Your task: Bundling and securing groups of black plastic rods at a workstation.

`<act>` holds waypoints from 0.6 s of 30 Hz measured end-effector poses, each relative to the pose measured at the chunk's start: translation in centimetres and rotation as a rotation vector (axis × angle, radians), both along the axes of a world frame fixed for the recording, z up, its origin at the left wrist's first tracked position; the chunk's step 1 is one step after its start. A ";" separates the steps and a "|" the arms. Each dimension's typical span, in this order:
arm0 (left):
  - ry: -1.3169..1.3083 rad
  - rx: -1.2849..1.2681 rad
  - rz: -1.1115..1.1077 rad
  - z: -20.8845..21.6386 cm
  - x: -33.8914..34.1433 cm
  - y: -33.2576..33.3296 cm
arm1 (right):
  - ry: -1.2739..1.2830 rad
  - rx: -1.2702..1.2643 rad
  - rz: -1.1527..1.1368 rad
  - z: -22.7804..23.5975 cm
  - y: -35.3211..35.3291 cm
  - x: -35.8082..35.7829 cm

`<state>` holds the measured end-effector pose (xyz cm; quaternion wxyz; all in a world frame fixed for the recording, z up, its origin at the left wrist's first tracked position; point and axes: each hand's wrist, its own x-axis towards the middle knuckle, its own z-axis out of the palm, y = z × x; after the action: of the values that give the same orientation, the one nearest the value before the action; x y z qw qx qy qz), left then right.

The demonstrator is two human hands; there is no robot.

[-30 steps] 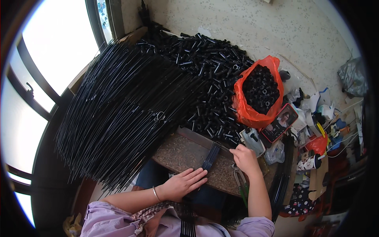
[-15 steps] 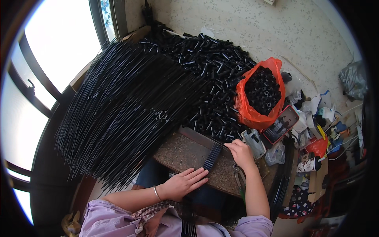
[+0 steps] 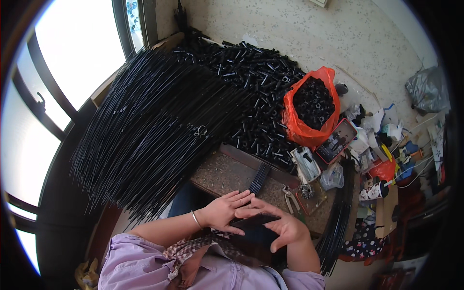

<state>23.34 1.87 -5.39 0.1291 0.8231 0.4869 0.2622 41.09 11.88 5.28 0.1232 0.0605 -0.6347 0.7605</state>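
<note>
A bundle of thin black rods (image 3: 260, 177) lies across the speckled bench top (image 3: 212, 172), its near end passing toward my left hand (image 3: 223, 210). That hand rests with fingers stretched out at the bench's near edge. Close beside it, my right hand (image 3: 285, 226) has its fingers spread and thumb apart. Between and below the two hands shows a flat dark piece (image 3: 256, 221); I cannot tell whether it is part of the rods. Pliers (image 3: 291, 199) lie on the bench beyond my right hand, next to a small round cluster of dark metal parts (image 3: 306, 191).
A large heap of long black rods (image 3: 154, 121) fills the left. Behind lie many short black tubes (image 3: 261, 96). At the right are a red plastic bag (image 3: 295, 126) of small black parts, a phone (image 3: 337, 140), a clear bag (image 3: 332, 177), a patterned cup (image 3: 371, 192) and more rods (image 3: 337, 222).
My right hand has moved from the far end of the rods back toward my body, beside my left hand, and its fingers have spread. The small round cluster it hid now shows.
</note>
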 end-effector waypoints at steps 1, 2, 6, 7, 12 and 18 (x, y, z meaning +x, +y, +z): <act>-0.027 0.036 -0.010 0.1 0.0 0.1 | -0.064 0.072 -0.141 -0.5 -1.9 0.8; -0.023 0.044 -0.021 0.0 0.0 0.4 | -0.059 0.079 -0.152 -0.6 -3.3 0.9; 0.059 0.075 -0.014 1.4 0.6 -0.3 | 0.069 0.288 -0.564 1.4 -7.6 1.7; 0.099 0.078 0.006 2.1 0.8 -0.4 | 0.147 0.325 -0.670 2.6 -8.5 2.1; -0.020 0.177 -0.042 8.8 3.1 -0.6 | 0.761 0.280 -0.735 10.1 -10.5 7.6; -0.534 -0.038 -0.211 10.3 2.5 -1.4 | 0.726 0.402 -1.121 9.4 -10.0 7.5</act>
<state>25.82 0.44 4.91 0.2948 0.7684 0.3520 0.4458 48.56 1.92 14.71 0.6879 -0.0040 -0.6173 0.3817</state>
